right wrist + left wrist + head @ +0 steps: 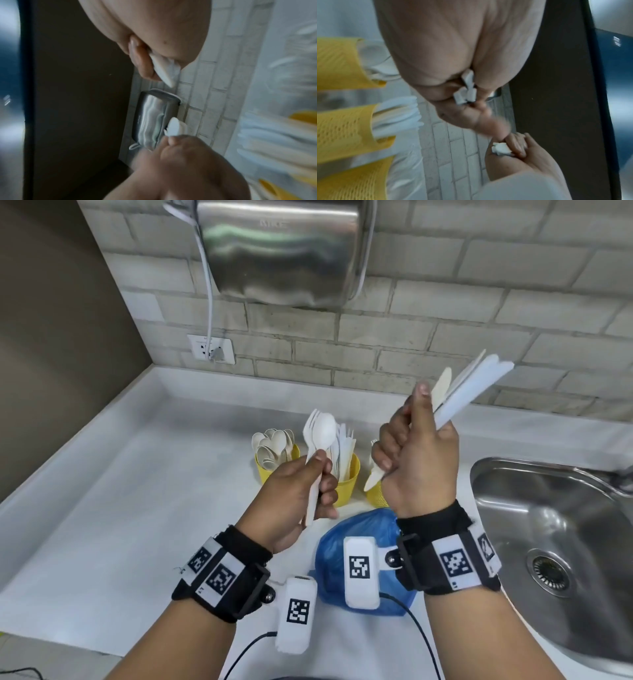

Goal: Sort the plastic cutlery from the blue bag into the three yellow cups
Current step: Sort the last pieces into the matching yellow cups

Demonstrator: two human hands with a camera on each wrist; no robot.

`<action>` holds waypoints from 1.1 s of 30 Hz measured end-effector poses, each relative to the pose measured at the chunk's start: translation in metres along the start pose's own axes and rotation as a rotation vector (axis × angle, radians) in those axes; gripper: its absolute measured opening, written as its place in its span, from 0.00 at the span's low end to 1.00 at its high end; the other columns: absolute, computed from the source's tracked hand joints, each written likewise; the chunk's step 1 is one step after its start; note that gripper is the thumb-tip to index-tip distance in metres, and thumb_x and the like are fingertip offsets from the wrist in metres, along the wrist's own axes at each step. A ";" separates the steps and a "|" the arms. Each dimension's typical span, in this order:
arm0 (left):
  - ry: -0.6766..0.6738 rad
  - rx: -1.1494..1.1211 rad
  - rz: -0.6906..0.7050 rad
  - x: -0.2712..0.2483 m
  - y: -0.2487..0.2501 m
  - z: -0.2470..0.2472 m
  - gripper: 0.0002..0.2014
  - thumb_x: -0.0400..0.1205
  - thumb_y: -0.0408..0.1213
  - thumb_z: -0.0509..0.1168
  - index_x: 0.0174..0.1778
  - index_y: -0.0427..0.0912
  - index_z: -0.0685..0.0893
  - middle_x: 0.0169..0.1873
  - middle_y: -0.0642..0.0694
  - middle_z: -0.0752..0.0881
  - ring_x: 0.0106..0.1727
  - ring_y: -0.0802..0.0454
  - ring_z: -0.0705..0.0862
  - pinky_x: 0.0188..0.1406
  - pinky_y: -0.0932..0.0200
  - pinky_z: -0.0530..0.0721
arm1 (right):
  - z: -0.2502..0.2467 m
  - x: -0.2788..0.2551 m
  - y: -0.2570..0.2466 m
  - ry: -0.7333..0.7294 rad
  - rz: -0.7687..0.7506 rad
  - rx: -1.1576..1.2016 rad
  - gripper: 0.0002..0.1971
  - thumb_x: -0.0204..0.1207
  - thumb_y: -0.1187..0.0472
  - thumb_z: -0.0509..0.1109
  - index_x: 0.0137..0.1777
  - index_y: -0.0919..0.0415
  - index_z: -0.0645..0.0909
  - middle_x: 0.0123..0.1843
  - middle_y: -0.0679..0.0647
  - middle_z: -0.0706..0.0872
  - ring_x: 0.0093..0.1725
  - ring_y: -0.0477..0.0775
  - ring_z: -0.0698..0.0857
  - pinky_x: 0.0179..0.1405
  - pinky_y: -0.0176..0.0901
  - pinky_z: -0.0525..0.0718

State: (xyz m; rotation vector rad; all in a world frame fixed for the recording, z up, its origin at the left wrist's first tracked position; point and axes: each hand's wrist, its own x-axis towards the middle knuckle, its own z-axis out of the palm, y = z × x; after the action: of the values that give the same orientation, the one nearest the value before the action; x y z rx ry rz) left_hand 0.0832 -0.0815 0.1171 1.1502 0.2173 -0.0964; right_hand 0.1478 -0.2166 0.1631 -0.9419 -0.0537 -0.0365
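Cutlery's up in both fists: left hand (pixel 301 498) grips a spoon (pixel 323 430) and fork, right hand (pixel 416 460) clutches a bundle (pixel 469 392) at two o'clock, above the yellow cups (pixel 347 484) and blue bag (pixel 330 559).

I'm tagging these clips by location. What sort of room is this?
Probably a kitchenette or pantry corner: a steel sink set into a white counter, a brick-tiled wall, and a steel wall-mounted box, perhaps a hand dryer.

White cutlery (pixel 320 436), yellow cups (pixel 347 484) (mesh-patterned), blue bag (pixel 363 529), grey brick wall (pixel 445 313).
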 end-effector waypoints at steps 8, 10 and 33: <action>-0.068 -0.270 -0.165 0.006 -0.003 -0.005 0.18 0.93 0.37 0.52 0.69 0.29 0.80 0.58 0.29 0.83 0.53 0.40 0.90 0.48 0.48 0.92 | 0.011 -0.025 0.038 -0.319 -0.146 -0.623 0.23 0.81 0.48 0.74 0.26 0.53 0.75 0.20 0.49 0.79 0.23 0.52 0.80 0.33 0.58 0.85; -0.024 -0.283 -0.158 0.009 -0.006 -0.008 0.17 0.93 0.38 0.53 0.74 0.35 0.77 0.61 0.28 0.79 0.56 0.41 0.88 0.47 0.50 0.92 | 0.008 -0.025 0.049 -0.298 -0.083 -0.702 0.24 0.84 0.49 0.71 0.26 0.56 0.75 0.21 0.54 0.78 0.25 0.53 0.81 0.35 0.58 0.86; 0.131 0.122 0.042 0.001 -0.004 -0.002 0.15 0.94 0.45 0.54 0.50 0.38 0.77 0.40 0.42 0.88 0.25 0.48 0.83 0.21 0.58 0.82 | -0.046 0.028 0.023 -0.183 0.141 -0.649 0.19 0.84 0.57 0.64 0.33 0.67 0.80 0.22 0.63 0.76 0.13 0.58 0.70 0.18 0.41 0.69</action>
State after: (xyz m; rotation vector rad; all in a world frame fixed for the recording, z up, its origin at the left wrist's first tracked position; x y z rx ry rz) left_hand 0.0834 -0.0807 0.1127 1.2832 0.3065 0.0035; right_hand 0.1787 -0.2403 0.1190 -1.5941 -0.1504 0.1727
